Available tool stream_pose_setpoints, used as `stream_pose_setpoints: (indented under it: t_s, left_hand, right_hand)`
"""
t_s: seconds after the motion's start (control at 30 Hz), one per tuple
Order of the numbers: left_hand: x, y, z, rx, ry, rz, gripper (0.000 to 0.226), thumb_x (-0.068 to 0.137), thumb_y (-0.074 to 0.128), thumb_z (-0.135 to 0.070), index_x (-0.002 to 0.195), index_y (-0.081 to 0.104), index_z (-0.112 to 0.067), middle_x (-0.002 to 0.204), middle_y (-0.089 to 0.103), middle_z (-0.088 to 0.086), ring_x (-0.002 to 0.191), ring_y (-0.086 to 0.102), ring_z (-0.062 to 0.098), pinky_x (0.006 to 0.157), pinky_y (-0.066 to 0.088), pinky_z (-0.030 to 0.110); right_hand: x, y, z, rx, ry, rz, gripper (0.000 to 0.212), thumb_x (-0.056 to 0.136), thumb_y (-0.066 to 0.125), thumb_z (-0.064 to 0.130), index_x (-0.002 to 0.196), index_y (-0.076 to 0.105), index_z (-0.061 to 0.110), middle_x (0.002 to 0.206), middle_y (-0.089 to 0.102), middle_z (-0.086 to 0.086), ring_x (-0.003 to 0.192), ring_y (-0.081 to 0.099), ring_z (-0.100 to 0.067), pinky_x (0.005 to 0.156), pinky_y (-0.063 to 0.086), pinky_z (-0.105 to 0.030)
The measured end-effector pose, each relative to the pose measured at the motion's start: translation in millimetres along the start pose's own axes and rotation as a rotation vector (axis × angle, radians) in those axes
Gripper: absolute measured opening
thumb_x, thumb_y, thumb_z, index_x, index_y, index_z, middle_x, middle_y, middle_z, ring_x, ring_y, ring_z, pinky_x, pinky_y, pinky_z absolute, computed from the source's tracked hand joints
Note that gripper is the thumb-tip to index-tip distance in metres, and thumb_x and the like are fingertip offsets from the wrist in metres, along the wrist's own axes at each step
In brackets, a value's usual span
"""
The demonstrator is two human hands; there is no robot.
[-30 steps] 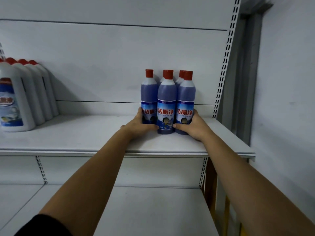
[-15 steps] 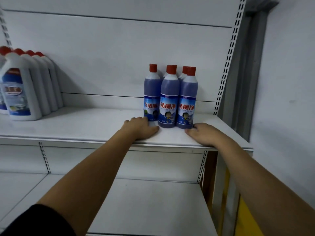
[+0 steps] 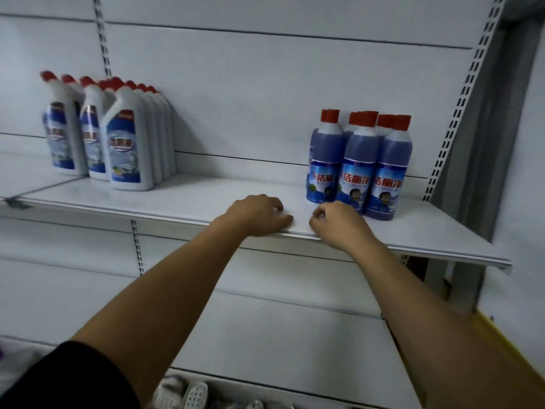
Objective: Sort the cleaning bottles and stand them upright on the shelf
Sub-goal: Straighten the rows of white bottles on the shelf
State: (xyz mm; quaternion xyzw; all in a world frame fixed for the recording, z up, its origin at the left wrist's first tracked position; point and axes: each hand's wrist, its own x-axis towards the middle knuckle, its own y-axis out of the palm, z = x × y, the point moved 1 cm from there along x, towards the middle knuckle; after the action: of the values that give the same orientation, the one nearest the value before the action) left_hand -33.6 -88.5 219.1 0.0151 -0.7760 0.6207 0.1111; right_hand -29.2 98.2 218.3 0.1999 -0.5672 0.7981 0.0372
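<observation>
A person is reaching both bare arms toward a white metal shelf (image 3: 206,196) that is running across the middle of the frame.

The left hand (image 3: 259,215) is resting palm down on the front edge of the shelf, just left of centre, with its fingers loosely bent and gripping nothing. A black sleeve (image 3: 73,379) is showing at the lower left.

The right hand (image 3: 339,224) is lying just beside it, a little right of centre. Its fingers are curled inward and are also holding nothing.

The blue cleaning bottles (image 3: 358,163) are standing upright in a tight cluster right of centre, toward the back of the shelf. They have red caps and blue labels, with three in front and more behind. The cluster is sitting just behind the right hand. Whether the knuckles are touching the nearest bottle is not clear. The left hand is lying near the cluster but apart from it.

The white cleaning bottles (image 3: 126,140), also red-capped and blue-labelled, are standing upright in rows at the upper left, well apart from both hands.

A lower shelf (image 3: 265,335) is showing beneath the arms. A perforated upright rail (image 3: 460,98) is rising at the upper right.
</observation>
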Motion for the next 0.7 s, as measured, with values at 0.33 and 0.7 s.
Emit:
stream_pose_setpoints:
  t_s: [0.33,0.7]
  left_hand:
    - [-61.5,-50.4,183.9,0.017,-0.069,-0.079,0.054,0.095,0.044,-0.059,0.132,0.058,-0.021,0.127,0.062,0.009,0.111,0.058,0.027,0.097,0.049,0.045]
    - [-73.2,-86.8,318.6,-0.047,-0.272,-0.298,0.081,0.083,0.065,-0.061,0.143,0.038,-0.014,0.144,0.042,0.011,0.131,0.041,0.032,0.105,0.042,0.049]
  right_hand:
    - [19.9,55.8,158.3,0.108,-0.031,0.09,0.032,0.089,0.052,0.031,0.112,0.069,0.017,0.12,0.064,-0.009,0.106,0.06,-0.029,0.093,0.05,-0.041]
    - [66.2,95.1,283.7,0.233,-0.043,0.317,0.068,0.09,0.06,0.041,0.148,0.035,0.017,0.151,0.041,-0.006,0.133,0.045,-0.024,0.098,0.037,-0.031]
